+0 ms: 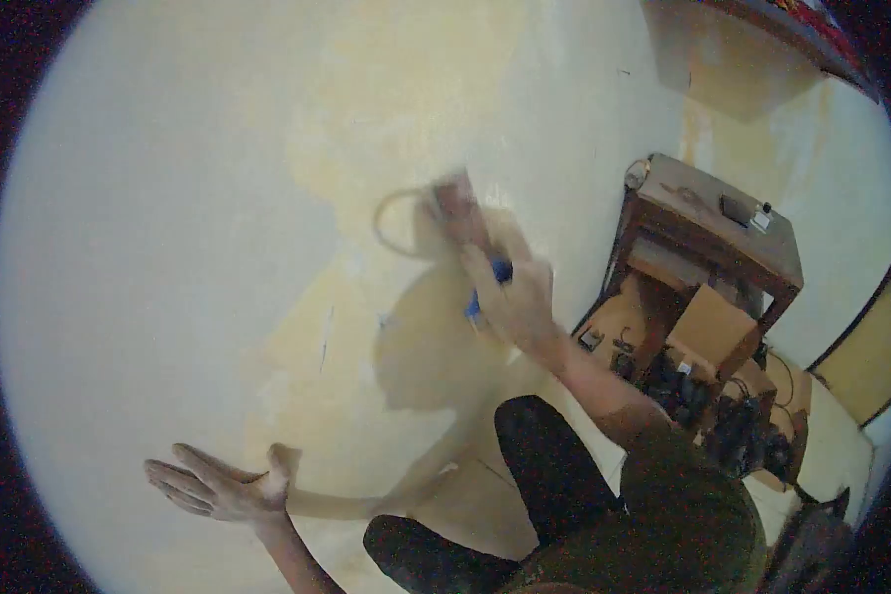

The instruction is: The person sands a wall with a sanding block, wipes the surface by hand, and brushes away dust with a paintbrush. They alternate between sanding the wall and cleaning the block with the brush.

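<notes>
My right hand point(520, 297) is wrapped round a flat brown tool point(457, 203), blurred by motion, with a bit of blue point(502, 271) showing between the fingers. The tool's far end is at the wall point(168, 247), which is pale with yellowish patches; whether it touches the surface cannot be made out. Lower left, my left hand point(223, 487) is held with its fingers spread and nothing in it, close to the wall. Shadows of the arm and tool fall on the wall.
A wooden table point(708, 203) with small items on top stands at the right. Below it are open cardboard boxes point(713, 327) and dark bundled things point(742, 426). A shelf point(782, 30) juts out at the upper right. My dark-clothed knees point(549, 455) are at the bottom.
</notes>
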Demonstrator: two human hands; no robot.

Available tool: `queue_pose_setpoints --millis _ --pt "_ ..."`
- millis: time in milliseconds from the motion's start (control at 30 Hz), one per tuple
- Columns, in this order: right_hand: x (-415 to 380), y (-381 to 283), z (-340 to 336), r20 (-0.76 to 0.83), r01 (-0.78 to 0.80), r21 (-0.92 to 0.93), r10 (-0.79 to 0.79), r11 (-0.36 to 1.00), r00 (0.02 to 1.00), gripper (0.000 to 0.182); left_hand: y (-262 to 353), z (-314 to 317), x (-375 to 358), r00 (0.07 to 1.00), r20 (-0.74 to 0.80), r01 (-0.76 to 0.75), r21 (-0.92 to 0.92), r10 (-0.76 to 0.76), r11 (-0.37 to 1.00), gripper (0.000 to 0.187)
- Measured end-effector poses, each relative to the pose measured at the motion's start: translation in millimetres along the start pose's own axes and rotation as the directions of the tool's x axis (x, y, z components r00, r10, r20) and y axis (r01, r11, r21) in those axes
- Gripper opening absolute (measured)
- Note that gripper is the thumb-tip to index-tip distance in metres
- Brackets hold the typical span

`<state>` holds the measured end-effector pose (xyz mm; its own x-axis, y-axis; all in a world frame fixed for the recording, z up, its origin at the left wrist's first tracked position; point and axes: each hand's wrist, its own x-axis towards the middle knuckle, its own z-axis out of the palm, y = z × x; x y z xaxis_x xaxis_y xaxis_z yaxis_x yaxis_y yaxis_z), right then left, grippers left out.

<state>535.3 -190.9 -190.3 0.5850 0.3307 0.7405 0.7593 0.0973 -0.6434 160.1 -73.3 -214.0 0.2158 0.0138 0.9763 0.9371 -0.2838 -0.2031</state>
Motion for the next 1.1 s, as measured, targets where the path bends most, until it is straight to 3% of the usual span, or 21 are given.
queue_pose_setpoints --millis 100,200,300,400,433,533,567,667,767,833,900,1000,1100 --pt "-2 3 -11 0.028 0.049 -0.019 -0.049 0.999 0.998 0.034 -1 -10 0 0.999 0.031 0.020 0.014 -0.020 1.000 0.106" --pt "67 -45 -21 0.012 0.047 -0.075 -0.046 0.996 0.999 0.037 2 -7 1 1.000 0.026 0.007 0.023 -0.008 1.000 0.105" --pt "41 -11 -11 0.034 0.113 -0.179 -0.109 0.977 0.993 0.045 2 -3 1 1.000 0.002 0.005 0.009 -0.005 1.000 0.105" --pt "-13 23 -1 0.058 -0.002 0.020 0.001 1.000 0.998 0.046 0 5 -1 1.000 0.012 0.013 -0.008 -0.013 1.000 0.108" --pt "-11 3 -3 -0.012 0.107 -0.006 -0.107 0.994 0.994 0.047 -4 3 -9 0.999 0.002 0.036 -0.001 -0.036 0.999 0.108" --pt "47 -48 -14 0.150 -0.087 -0.196 0.118 0.977 0.982 0.050 -12 -4 -9 1.000 0.015 0.027 0.010 -0.028 1.000 0.109" --pt "55 -53 -7 -0.023 0.054 -0.043 -0.055 0.998 0.998 0.042 -13 -4 -10 1.000 0.012 0.028 0.020 -0.029 0.999 0.109" --pt "4 -10 7 -0.030 0.086 -0.031 -0.087 0.996 0.996 0.042 -17 -9 -12 0.999 0.021 0.032 0.032 -0.033 0.999 0.109" --pt "-25 -6 0 0.036 0.065 0.074 -0.067 0.995 0.997 0.040 -19 -12 -9 1.000 0.017 0.024 0.029 -0.025 0.999 0.109" --pt "17 -15 -6 0.060 0.113 -0.094 -0.107 0.989 0.992 0.041 -21 -14 -8 1.000 0.028 0.002 0.023 -0.003 1.000 0.108" --pt "64 -55 -24 0.068 -0.092 0.021 0.091 0.996 0.994 0.042 -16 -13 -5 1.000 0.022 0.006 0.029 -0.006 1.000 0.106" --pt "21 -23 -11 0.023 -0.025 -0.050 0.026 0.998 0.999 0.047 -25 -11 -12 0.996 0.078 0.026 0.082 -0.033 0.996 0.118" --pt "-1 9 -4 0.014 0.045 0.047 -0.046 0.998 0.999 0.048 -21 -8 -8 0.998 0.058 -0.005 0.052 0.002 0.999 0.117"
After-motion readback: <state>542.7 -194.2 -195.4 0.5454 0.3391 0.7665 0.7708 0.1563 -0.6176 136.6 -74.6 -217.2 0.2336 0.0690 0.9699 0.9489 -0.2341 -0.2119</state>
